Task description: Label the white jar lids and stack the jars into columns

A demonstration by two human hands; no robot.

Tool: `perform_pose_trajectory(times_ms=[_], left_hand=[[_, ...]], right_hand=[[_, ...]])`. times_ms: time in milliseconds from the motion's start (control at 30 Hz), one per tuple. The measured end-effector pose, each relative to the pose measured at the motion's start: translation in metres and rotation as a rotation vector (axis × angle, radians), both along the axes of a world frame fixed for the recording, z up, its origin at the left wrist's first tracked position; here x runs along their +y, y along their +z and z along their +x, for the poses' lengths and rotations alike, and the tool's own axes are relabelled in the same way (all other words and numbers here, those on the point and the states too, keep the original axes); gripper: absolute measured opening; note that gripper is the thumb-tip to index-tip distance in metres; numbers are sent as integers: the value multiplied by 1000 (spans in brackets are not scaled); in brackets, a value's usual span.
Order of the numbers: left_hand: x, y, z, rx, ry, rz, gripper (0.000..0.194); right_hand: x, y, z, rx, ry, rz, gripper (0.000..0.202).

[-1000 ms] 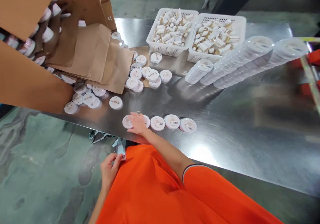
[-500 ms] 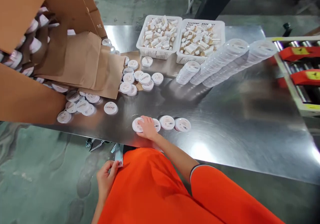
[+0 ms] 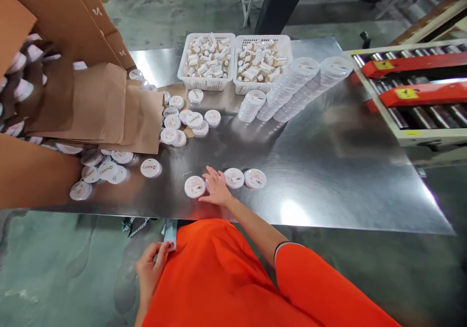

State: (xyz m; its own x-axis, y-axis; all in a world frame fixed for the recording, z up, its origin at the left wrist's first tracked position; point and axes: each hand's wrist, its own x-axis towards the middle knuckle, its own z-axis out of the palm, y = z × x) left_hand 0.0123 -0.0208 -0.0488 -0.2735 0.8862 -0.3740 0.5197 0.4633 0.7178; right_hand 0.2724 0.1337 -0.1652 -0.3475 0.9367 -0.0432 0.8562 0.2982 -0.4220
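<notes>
At the table's front edge a row of round white-lidded jars stands, small labels on their lids. My right hand [image 3: 216, 189] is over one of them, fingers spread and hiding most of it. Just left of that hand sits the end jar [image 3: 194, 187]; to its right are a second jar [image 3: 234, 178] and a third [image 3: 255, 178]. Below the table edge, my left hand [image 3: 150, 263] pinches a pale strip of labels [image 3: 170, 237] beside the orange shirt. A lone jar with a printed lid [image 3: 151, 168] stands further left.
A large cardboard box [image 3: 40, 176] with brown paper [image 3: 109, 103] and jars lies at left. Loose jars [image 3: 171, 121] cluster beside it. Two white baskets [image 3: 207, 82] of small bottles stand at the back, near tall stacks of clear-sided jars [image 3: 299, 91]. A roller conveyor [image 3: 412, 93] is at right.
My right hand has come off the end jar, its fingers now spread over the jar beside it. The left hand still holds the label strip. The view has swung to the right.
</notes>
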Motion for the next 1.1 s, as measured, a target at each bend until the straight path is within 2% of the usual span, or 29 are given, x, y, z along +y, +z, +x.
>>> perform_pose_trajectory(times_ms=[67,167,300,400,500,633,733,867,933,1000,1100], left_hand=[[2,2,1,-19,2,-11,46],[5,5,4,-15,-13,-16,48],[7,6,4,1,-37,-14,51],[6,4,2,8,-26,-29,53],[7,0,1,20,-49,-40,53],[11,-2,1,4,-59,-43,55],[12,-2,0,9,-36,-33,56],[9,-2,-4,26,-52,-63,56],[10,-4,-7,33,-55,-87,57],[13,-6,-9,34,-63,-100,59],[19,-7,-6,24,-100,-97,59]], right_hand=[[0,-3,17,-43,-6,-22,94],[-3,-1,33,-105,65,-96,91],[-12,18,50,-49,99,-4,77],[-15,29,72,-28,-22,101,71],[-9,23,92,-97,-181,61,67],[2,6,101,-176,-160,-82,61],[0,6,105,-150,-212,-61,53],[-14,15,130,-81,-464,121,47],[-21,15,147,-92,-577,153,47],[-25,10,160,-112,-605,116,47],[-25,3,165,-123,-555,68,47]])
